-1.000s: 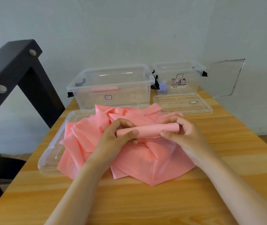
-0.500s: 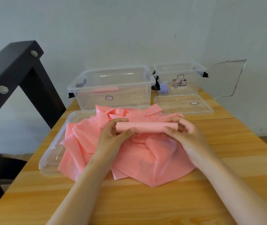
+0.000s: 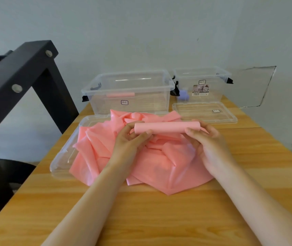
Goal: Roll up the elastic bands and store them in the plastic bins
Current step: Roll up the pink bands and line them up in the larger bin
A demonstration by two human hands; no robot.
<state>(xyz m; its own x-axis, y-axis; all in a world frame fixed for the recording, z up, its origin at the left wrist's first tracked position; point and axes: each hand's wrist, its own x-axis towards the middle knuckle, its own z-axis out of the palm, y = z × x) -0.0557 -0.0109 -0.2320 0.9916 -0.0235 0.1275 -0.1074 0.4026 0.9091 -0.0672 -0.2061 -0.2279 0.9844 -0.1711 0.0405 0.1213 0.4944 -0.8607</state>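
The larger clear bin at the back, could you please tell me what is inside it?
One rolled pink band lies inside the bin; nothing else shows, though the loose pink pile hides its lower front.

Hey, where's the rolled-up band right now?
Centre of the head view: the left hand and right hand hold the roll by its ends over the pink pile, in front of the large bin.

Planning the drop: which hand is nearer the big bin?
Left. The left hand is directly in front of the big bin; right hand is in front of the small lid.
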